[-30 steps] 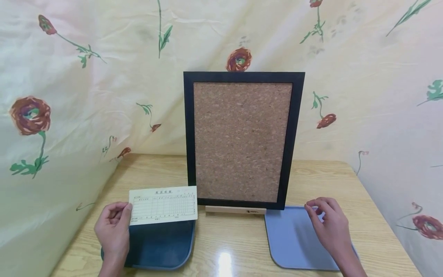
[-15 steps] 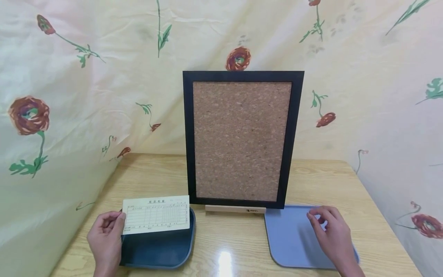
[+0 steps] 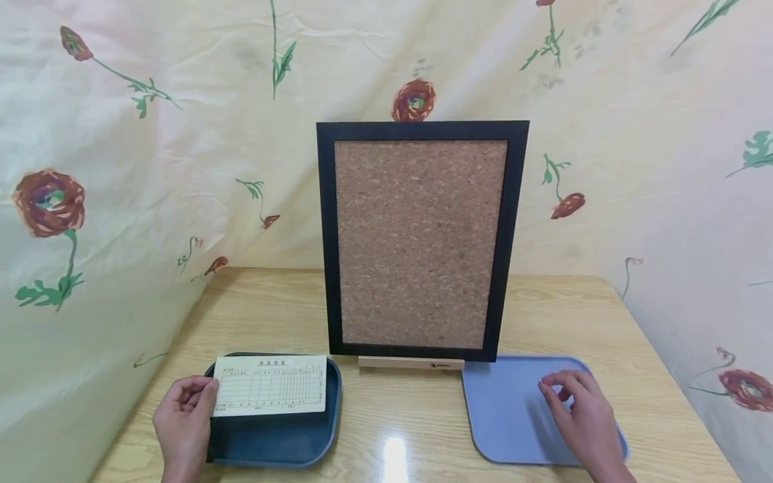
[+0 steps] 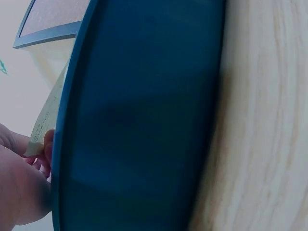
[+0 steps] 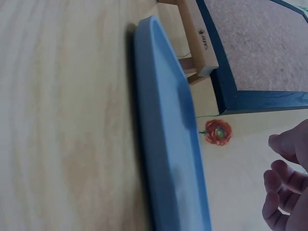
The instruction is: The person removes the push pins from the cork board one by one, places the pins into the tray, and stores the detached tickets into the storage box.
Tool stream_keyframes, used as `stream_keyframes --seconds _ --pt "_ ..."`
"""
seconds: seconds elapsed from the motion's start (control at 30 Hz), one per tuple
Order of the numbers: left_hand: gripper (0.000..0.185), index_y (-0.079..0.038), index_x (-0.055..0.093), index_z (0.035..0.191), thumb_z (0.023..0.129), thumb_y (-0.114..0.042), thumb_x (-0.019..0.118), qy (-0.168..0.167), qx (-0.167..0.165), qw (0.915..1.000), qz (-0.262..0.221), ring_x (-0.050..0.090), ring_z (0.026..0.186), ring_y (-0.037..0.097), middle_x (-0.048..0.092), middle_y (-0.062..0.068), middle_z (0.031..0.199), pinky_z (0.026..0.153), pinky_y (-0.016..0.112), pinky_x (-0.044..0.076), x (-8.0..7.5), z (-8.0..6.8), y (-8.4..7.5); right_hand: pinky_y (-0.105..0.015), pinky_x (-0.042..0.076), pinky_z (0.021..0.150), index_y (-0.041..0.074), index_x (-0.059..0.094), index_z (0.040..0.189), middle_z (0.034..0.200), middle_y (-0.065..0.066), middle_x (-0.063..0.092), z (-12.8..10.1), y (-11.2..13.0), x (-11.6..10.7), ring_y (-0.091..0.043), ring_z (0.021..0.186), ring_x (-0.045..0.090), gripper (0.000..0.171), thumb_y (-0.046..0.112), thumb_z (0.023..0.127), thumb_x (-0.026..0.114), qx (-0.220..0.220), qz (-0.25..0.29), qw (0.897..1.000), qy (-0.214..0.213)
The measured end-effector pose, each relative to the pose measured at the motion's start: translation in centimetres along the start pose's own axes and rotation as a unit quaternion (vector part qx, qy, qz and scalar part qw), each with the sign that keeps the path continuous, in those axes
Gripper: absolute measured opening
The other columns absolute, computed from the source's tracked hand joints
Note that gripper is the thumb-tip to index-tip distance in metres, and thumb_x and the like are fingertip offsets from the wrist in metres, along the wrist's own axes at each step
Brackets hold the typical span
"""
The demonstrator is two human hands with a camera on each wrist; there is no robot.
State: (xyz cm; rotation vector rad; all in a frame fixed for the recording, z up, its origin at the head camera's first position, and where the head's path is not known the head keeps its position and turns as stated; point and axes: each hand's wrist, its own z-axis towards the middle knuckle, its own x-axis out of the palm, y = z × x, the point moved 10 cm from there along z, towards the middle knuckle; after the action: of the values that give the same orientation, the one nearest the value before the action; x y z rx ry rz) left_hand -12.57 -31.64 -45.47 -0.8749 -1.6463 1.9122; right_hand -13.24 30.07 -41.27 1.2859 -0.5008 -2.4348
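Note:
My left hand [image 3: 184,419] pinches the left edge of a cream printed form [image 3: 270,384] and holds it low over a dark teal tray [image 3: 284,443]. In the left wrist view the form [image 4: 45,113] shows edge-on beside my fingers [image 4: 48,144], past the dark tray [image 4: 139,125]. My right hand [image 3: 582,419] hovers over a light blue tray [image 3: 513,416] with its fingers loosely curled and nothing seen in them. In the right wrist view the fingertips [image 5: 284,185] hang beside the blue tray [image 5: 168,144]. A black-framed cork board [image 3: 421,241] stands upright between the trays.
The cork board rests in a small wooden stand [image 3: 411,363] on a wooden table [image 3: 392,429]. Flowered cloth [image 3: 151,134] hangs close behind and on both sides. The table's right edge [image 3: 676,376] lies just beyond the blue tray.
My left hand has lowered the form down and slightly left, from in front of the board's corner to just over the dark tray. My right hand drew back a little toward me.

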Motion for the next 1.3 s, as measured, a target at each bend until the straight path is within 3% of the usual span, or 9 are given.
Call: stream_keyframes --seconds 0.37,0.5,0.63,0.73,0.8,0.97,1.13,1.3 --pt "0.007 0.005 0.064 0.096 0.090 0.006 0.066 0.024 0.048 0.9926 0.109 0.056 0.063 -0.009 0.057 -0.027 0.072 0.057 0.009 0.047 0.3 0.0 0.1 -0.008 0.033 0.056 0.010 0.071 0.081 0.091 -0.004 0.064 -0.7 -0.8 0.5 0.006 0.068 0.046 0.021 -0.005 0.073 0.082 0.000 0.001 1.000 0.012" --pt "0.006 0.004 0.065 0.095 0.089 0.005 0.067 0.024 0.076 0.9839 0.160 0.053 0.064 -0.010 0.065 -0.009 0.077 0.057 0.007 0.045 0.5 -0.3 -0.4 -0.008 0.033 0.056 0.010 0.071 0.081 0.091 -0.004 0.064 -0.9 -1.0 0.7 0.009 0.068 0.044 0.020 -0.005 0.073 0.082 0.005 -0.003 1.000 0.014" --pt "0.006 0.003 0.066 0.092 0.087 0.006 0.068 0.034 0.143 0.9676 0.205 0.048 0.061 -0.009 0.069 0.016 0.083 0.054 0.007 0.040 1.2 -0.9 -1.7 -0.008 0.032 0.055 0.010 0.072 0.082 0.091 -0.005 0.065 -1.0 -1.2 0.9 0.010 0.068 0.044 0.018 -0.003 0.074 0.082 0.015 -0.010 1.000 0.020" --pt "0.009 0.003 0.067 0.092 0.084 0.008 0.070 0.040 0.197 0.9493 0.242 0.047 0.060 -0.007 0.071 0.019 0.081 0.052 0.009 0.037 1.7 -1.4 -2.7 -0.007 0.033 0.055 0.010 0.073 0.082 0.092 -0.006 0.065 -1.0 -1.4 0.9 0.009 0.068 0.045 0.017 -0.002 0.075 0.083 0.019 -0.014 0.999 0.023" --pt "0.011 0.004 0.068 0.094 0.083 0.008 0.071 0.048 0.219 0.9379 0.264 0.054 0.059 -0.001 0.071 0.020 0.081 0.051 0.011 0.038 2.0 -1.6 -3.1 -0.007 0.033 0.055 0.009 0.074 0.083 0.091 -0.006 0.066 -1.0 -1.5 0.9 0.009 0.067 0.045 0.016 -0.002 0.075 0.083 0.021 -0.015 0.999 0.023" --pt "0.019 0.007 0.068 0.102 0.083 0.007 0.071 0.070 0.239 0.9190 0.306 0.066 0.061 0.024 0.071 0.025 0.086 0.050 0.020 0.046 2.9 -2.0 -3.4 -0.007 0.033 0.055 0.009 0.074 0.084 0.092 -0.007 0.067 -1.1 -1.6 0.7 0.010 0.068 0.044 0.015 -0.001 0.075 0.082 0.028 -0.014 0.999 0.022" --pt "0.023 0.006 0.068 0.105 0.083 0.001 0.072 0.055 0.255 0.9043 0.338 0.066 0.064 0.027 0.070 0.023 0.084 0.051 0.025 0.046 3.0 -2.3 -3.8 -0.011 0.036 0.054 0.009 0.074 0.088 0.095 -0.007 0.066 -1.2 -1.8 0.7 0.010 0.069 0.043 0.012 0.003 0.079 0.080 0.046 -0.027 0.998 0.037" --pt "0.026 0.006 0.068 0.104 0.080 0.001 0.075 0.033 0.310 0.8908 0.330 0.068 0.069 0.033 0.071 0.026 0.092 0.053 0.040 0.052 2.9 -3.0 -5.1 -0.016 0.038 0.053 0.008 0.073 0.092 0.095 -0.007 0.065 -1.0 -1.7 0.5 0.009 0.069 0.043 0.013 0.005 0.081 0.080 0.046 -0.035 0.997 0.042"
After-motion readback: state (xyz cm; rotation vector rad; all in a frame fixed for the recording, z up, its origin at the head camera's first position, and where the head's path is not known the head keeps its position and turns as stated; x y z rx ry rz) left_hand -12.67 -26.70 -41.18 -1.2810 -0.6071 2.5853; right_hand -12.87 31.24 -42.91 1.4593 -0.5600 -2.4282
